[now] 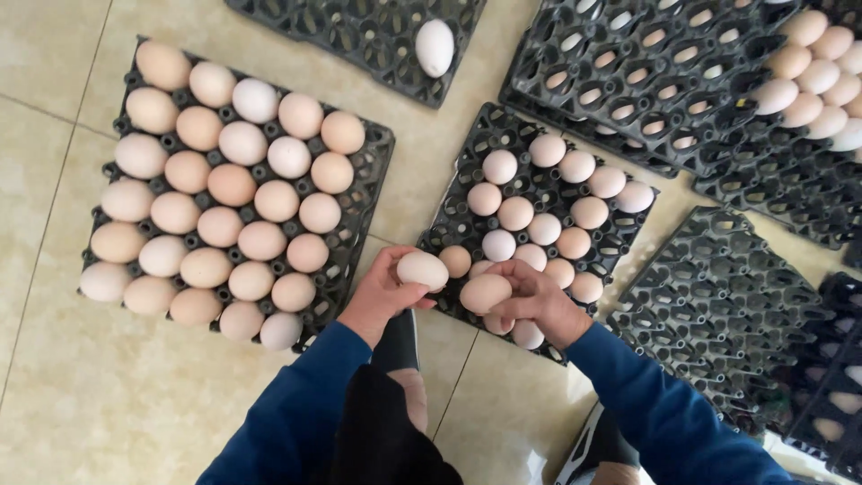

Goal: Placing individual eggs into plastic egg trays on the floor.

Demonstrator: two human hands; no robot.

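Eggs fill your view, and each of your hands has one; your left hand is curled around a pale egg, fingers wrapped under it and thumb along its near side, holding it just above the near left corner of the middle tray; your right hand is closed over a pinkish egg, palm down, with that egg just beside the pale one, the two nearly touching; both hands hover over the near edge of this black plastic tray, which is partly filled, its eggs sitting mostly in the right and near cups while the far left cups are bare; to your left lies a full tray packed with tan and pinkish eggs, well apart from your left hand; beyond, at the top of the view, another black tray carries a single white egg; to your right a stack of unfilled trays rests on the tiled floor, and further right more trays hold a row of eggs; your blue sleeves reach in from below
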